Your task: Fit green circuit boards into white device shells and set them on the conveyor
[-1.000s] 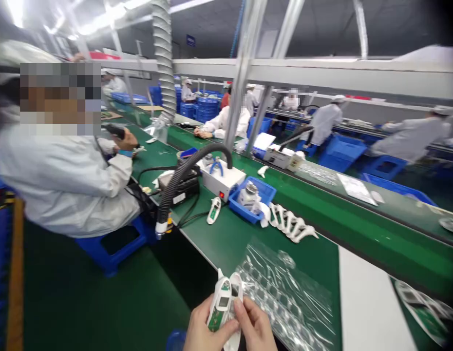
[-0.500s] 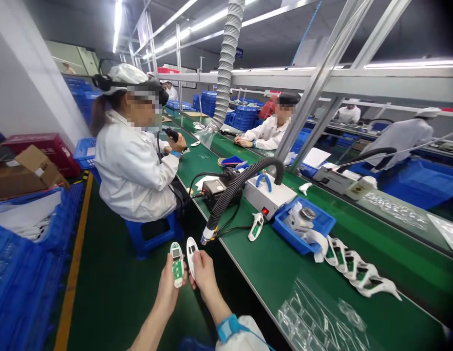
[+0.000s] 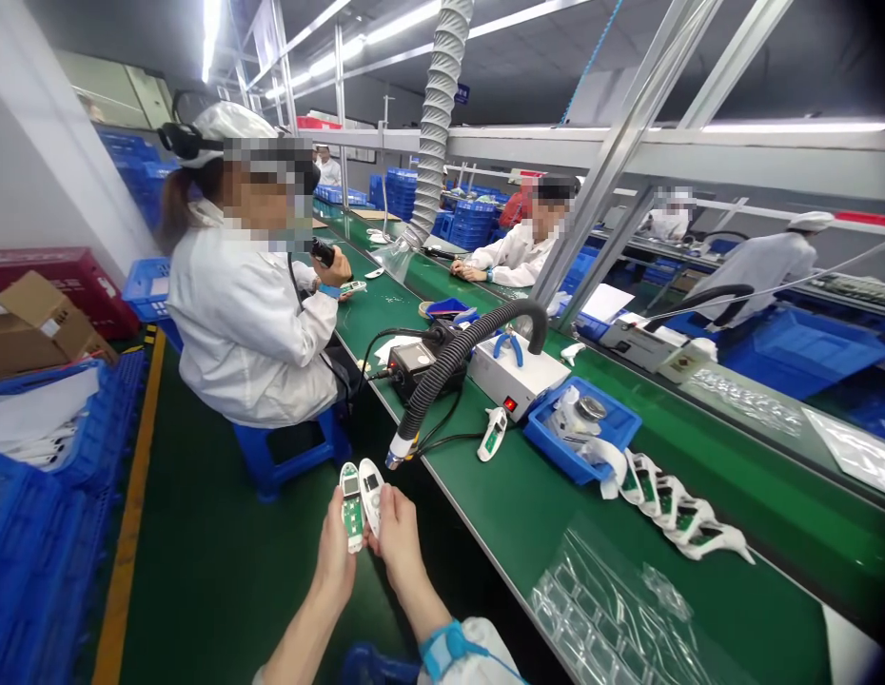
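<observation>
Clearly, the left hand (image 3: 336, 549) grips a circuit-board shell (image 3: 352, 514), the right hand (image 3: 398, 535) a white cover (image 3: 372, 490), the tabletop (image 3: 518, 509) to their right.

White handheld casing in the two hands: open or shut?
Open: the left hand holds the shell half with its green circuit board exposed; the right hand holds the white cover beside it.

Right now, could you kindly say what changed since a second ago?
The left hand, holding the circuit-board piece, and the right hand, holding the white cover, moved from beside the clear plastic toward the black hose; the pieces, apart half a second ago, are closer now. Nothing was let go; the white box stayed put.
</observation>
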{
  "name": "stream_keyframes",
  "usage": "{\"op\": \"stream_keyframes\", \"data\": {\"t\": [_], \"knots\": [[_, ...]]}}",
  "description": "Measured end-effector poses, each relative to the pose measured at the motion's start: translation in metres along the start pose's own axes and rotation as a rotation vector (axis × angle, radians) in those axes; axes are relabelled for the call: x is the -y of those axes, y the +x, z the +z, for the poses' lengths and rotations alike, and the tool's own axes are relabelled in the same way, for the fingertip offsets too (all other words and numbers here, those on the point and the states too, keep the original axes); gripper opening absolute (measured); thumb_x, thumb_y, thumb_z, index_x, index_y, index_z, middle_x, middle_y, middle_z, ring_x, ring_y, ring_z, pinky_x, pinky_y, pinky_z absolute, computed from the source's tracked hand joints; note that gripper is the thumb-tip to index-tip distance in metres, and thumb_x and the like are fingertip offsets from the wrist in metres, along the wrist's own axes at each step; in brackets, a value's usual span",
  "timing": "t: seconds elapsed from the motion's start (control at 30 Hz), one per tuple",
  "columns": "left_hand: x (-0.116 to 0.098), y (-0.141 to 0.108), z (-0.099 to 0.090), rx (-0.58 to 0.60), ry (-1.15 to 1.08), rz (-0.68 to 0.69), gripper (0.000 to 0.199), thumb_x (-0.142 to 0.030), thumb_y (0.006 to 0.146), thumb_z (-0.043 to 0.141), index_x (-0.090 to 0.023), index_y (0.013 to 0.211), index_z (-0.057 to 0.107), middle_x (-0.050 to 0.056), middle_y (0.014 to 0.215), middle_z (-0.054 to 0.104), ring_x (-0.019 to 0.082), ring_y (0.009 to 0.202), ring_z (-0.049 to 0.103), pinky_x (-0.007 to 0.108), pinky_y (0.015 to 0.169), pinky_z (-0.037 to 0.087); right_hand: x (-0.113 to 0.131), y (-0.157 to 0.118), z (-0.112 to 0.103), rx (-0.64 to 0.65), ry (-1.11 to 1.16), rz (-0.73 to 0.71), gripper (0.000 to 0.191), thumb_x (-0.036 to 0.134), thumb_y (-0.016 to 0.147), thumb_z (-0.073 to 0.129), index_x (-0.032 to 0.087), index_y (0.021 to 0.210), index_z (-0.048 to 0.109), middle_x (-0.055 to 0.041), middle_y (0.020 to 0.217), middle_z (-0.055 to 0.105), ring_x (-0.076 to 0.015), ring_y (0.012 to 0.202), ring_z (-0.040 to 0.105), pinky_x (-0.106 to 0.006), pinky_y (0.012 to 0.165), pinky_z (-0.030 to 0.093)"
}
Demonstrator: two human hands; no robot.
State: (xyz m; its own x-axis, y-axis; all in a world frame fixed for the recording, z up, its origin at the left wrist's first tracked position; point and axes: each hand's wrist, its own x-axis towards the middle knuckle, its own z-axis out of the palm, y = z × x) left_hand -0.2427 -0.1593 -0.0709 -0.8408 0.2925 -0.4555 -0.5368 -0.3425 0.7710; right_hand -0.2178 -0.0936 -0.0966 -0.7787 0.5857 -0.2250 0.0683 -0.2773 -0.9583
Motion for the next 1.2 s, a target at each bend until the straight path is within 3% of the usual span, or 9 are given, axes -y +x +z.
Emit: {"op": "stream_keyframes", "data": {"t": [0.1,0.2,0.33,0.5,0.67,0.87,1.03,1.2], "knots": [[0.002,0.002,-0.001,0.042,0.055,0.005,0.046,-0.063,0.076,0.058,-0.017,0.075,0.059,-0.005,0.047,0.051,0.01,0.04,0.044,0.02,0.039,0.032,-0.001,-0.005,-0.007,-0.012,0.033,0.01,0.056,0.075,0.079,0.043,0.02,0.072,0.05,0.0052,0.042,0.048,-0.0087,0.029,0.037,-0.02,0.029,0.022],[0.009,0.004,0.006,0.12,0.11,0.001,0.05,-0.065,0.077,0.057,-0.016,0.067,0.057,-0.003,0.046,0.05,0.01,0.04,0.042,0.02,0.038,0.03,0.001,-0.017,-0.031,-0.043,0.061,0.018,0.06,0.077,0.073,0.049,0.018,0.073,0.054,0.0043,0.045,0.052,-0.0066,0.029,0.035,-0.019,0.03,0.019],[0.02,0.0,0.013,0.181,0.119,-0.048,0.052,-0.067,0.079,0.052,-0.015,0.084,0.062,-0.002,0.055,0.055,0.01,0.042,0.043,0.02,0.038,0.03,0.013,-0.049,-0.064,-0.05,0.184,0.086,0.063,0.078,0.071,0.052,0.015,0.074,0.057,0.0007,0.051,0.057,-0.0057,0.031,0.037,-0.018,0.032,0.017],[0.029,-0.024,0.002,0.221,0.079,-0.152,0.047,-0.061,0.082,0.053,-0.015,0.089,0.062,0.001,0.071,0.061,0.01,0.053,0.049,0.021,0.05,0.042,0.041,-0.105,-0.087,0.06,0.593,0.214,0.047,0.056,0.079,0.066,0.008,0.083,0.065,-0.0095,0.069,0.067,-0.0121,0.051,0.056,-0.02,0.043,0.035],[0.02,-0.053,-0.003,0.251,0.068,-0.231,0.045,-0.056,0.083,0.056,-0.015,0.1,0.063,0.003,0.079,0.062,0.01,0.056,0.047,0.022,0.05,0.041,0.052,-0.141,-0.099,0.12,0.722,0.247,0.044,0.048,0.08,0.068,0.006,0.094,0.069,-0.0137,0.079,0.069,-0.0171,0.063,0.062,-0.024,0.05,0.042],[0.001,-0.083,0.013,0.27,0.086,-0.324,0.038,-0.049,0.083,0.061,-0.017,0.104,0.064,0.005,0.094,0.064,0.015,0.073,0.056,0.027,0.068,0.051,0.052,-0.155,-0.107,0.152,0.784,0.23,0.044,0.047,0.083,0.065,0.01,0.106,0.07,-0.0136,0.087,0.07,-0.019,0.071,0.064,-0.026,0.057,0.046],[-0.006,-0.096,0.022,0.293,0.099,-0.317,0.037,-0.043,0.08,0.067,-0.018,0.107,0.064,0.004,0.091,0.066,0.014,0.071,0.057,0.024,0.066,0.052,0.056,-0.158,-0.112,0.166,0.804,0.21,0.042,0.046,0.085,0.064,0.012,0.109,0.069,-0.0128,0.091,0.07,-0.0197,0.075,0.064,-0.027,0.061,0.046],[-0.009,-0.106,0.028,0.302,0.206,-0.292,0.04,-0.045,0.078,0.069,-0.017,0.108,0.064,0.006,0.095,0.068,0.018,0.088,0.061,0.025,0.08,0.051,0.058,-0.16,-0.115,0.172,0.719,0.134,0.04,0.047,0.084,0.065,0.012,0.101,0.072,-0.0124,0.096,0.07,-0.0205,0.081,0.064,-0.028,0.068,0.048]]}}
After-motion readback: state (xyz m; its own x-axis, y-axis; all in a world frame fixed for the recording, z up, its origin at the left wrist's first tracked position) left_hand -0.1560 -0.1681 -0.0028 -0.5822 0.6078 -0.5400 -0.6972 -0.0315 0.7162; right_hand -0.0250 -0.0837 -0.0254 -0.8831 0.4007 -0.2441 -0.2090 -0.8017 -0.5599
